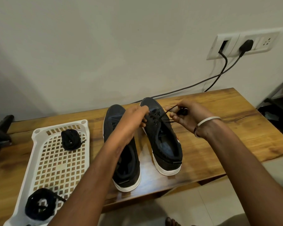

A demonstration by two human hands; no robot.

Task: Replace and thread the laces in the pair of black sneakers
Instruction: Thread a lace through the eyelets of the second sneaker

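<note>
A wooden worktop stands by a pale wall. On it, the right shoe has a lace partly in its holes. The shoe beside it looks bare, so much is left. The left hand pinches the lace at the holes; the right hand grasps its bundled end beside the shoe. Two lace bundles wait in a white tray further left.

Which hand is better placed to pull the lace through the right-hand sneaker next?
The right hand: it already pinches the lace beside the sneaker, while the left hand rests on the eyelets.
</note>
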